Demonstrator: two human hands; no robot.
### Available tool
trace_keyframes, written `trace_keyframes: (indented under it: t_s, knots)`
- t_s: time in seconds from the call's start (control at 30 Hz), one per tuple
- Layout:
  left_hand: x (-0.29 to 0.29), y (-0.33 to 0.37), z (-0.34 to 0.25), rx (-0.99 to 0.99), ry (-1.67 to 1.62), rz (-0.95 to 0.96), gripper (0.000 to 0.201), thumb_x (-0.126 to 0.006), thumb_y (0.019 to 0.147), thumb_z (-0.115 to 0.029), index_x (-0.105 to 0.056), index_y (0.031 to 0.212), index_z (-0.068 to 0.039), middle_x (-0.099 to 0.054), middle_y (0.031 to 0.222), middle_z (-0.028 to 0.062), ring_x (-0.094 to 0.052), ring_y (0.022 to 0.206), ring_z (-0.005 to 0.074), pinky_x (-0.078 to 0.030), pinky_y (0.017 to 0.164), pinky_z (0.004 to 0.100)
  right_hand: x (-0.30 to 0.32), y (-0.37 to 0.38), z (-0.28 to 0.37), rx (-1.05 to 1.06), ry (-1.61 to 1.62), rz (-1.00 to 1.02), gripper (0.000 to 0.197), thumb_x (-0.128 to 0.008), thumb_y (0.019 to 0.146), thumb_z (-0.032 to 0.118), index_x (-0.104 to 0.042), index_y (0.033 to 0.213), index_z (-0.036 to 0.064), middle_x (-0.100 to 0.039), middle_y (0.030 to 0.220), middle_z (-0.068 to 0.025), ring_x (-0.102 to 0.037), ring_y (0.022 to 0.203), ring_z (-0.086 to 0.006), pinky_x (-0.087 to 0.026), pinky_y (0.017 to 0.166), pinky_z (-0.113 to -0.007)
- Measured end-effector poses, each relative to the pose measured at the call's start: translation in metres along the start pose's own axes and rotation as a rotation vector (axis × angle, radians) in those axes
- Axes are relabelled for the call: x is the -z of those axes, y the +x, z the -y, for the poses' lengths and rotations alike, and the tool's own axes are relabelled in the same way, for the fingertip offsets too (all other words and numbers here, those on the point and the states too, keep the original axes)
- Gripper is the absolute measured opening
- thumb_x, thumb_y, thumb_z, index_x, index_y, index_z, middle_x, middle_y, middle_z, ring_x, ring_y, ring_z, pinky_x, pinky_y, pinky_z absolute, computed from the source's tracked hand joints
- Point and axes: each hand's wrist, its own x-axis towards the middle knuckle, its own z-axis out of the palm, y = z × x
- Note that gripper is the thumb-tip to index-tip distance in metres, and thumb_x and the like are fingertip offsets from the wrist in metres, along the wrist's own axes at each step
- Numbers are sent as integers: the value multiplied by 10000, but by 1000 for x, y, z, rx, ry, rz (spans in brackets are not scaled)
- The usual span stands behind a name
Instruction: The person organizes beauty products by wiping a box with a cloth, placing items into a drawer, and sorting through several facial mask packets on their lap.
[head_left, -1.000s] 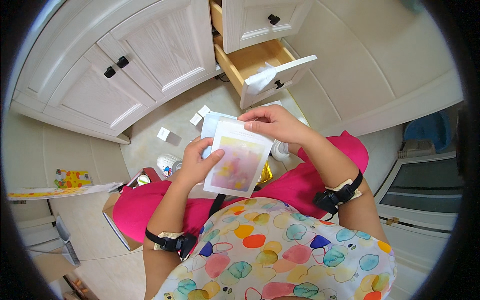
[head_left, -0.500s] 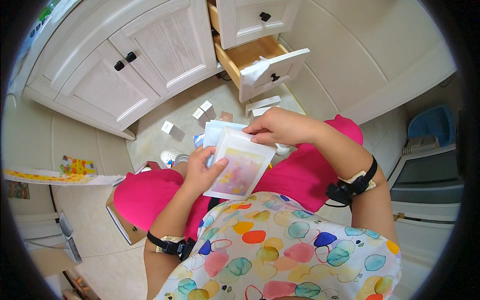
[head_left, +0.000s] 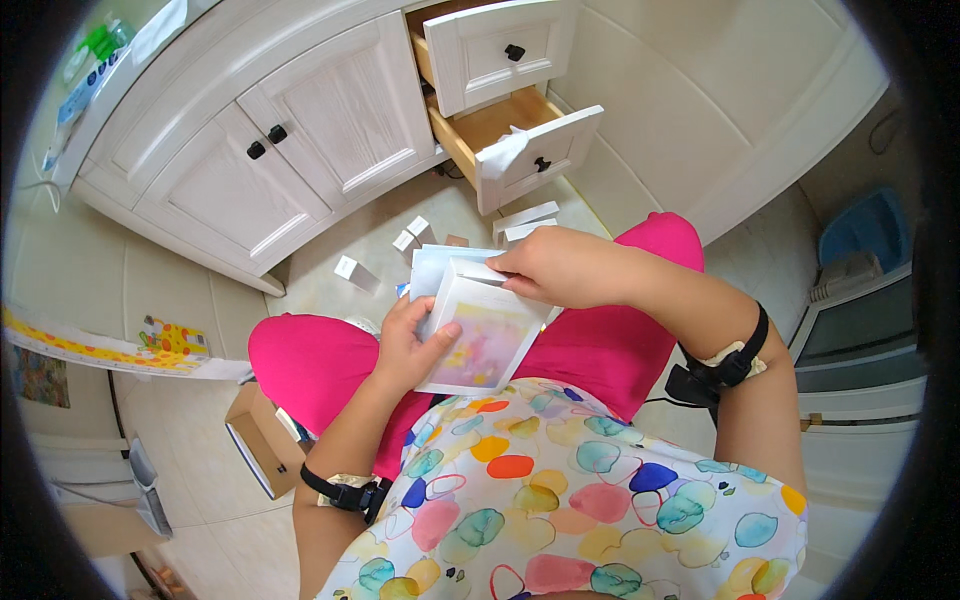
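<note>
My left hand (head_left: pixel 412 345) is closed round the left side of a flat white box (head_left: pixel 482 335) with a pink and yellow pastel picture on its front. Behind the box, a pale blue flat packet (head_left: pixel 430 268) sticks up at the top left, in the same grip. At the box's upper right corner, the fingers of my right hand (head_left: pixel 540 266) are pinched on its top edge, where a white flap shows. Whatever lies inside the box is hidden. Both hands are above my lap, between my pink-clad knees.
Ahead stands a white cabinet (head_left: pixel 335 110) with an open lower drawer (head_left: pixel 545 160); a white cloth (head_left: pixel 502 153) hangs over its front. Several small white boxes (head_left: pixel 357 274) stand on the floor. An open cardboard box (head_left: pixel 262 440) lies left of my knee, and a blue basin (head_left: pixel 862 232) is far right.
My view has shifted slightly, showing more of the cardboard box at left. The white box is tilted a little more upright, its top edge showing more clearly. Both hands keep their hold.
</note>
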Motion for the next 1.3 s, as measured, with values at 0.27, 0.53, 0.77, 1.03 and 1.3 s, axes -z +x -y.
trace_keyframes:
  t_s: [0.27,0.53,0.77,1.03,1.3]
  knots:
    - [-7,6,29,86,-58,28,260,-655,774,-198,-606,957,-20,-581,928,116,-559,857,225,-431,760,323,-12,19,-24,-96,26,124,244,-479,896,183,-621,1033,39,-598,760,-220,-581,702,-361,-459,651,-417]
    - [-8,11,36,115,-127,48,245,-640,794,-200,-595,945,-13,-579,914,117,-553,851,219,-421,769,312,-17,30,-42,-52,87,124,227,-466,861,159,-610,811,-9,-597,740,-220,-593,705,-369,-463,679,-433]
    - [-9,13,38,116,-171,63,236,-634,807,-198,-591,944,-10,-583,920,107,-548,866,198,-417,782,307,-3,41,-54,-15,186,249,210,-483,896,156,-607,977,7,-601,763,-186,-571,696,-310,-448,662,-380]
    - [-8,12,36,150,-224,46,236,-630,809,-180,-590,951,3,-588,929,101,-556,873,190,-421,796,301,4,49,-50,-52,201,325,231,-492,897,176,-612,984,-1,-618,795,-173,-579,728,-306,-449,687,-373]
    - [-9,12,47,162,-210,25,235,-619,816,-167,-591,972,7,-598,944,108,-562,895,191,-427,799,306,-11,53,-53,-140,170,211,240,-476,891,184,-616,974,9,-612,853,-191,-576,804,-330,-443,744,-392]
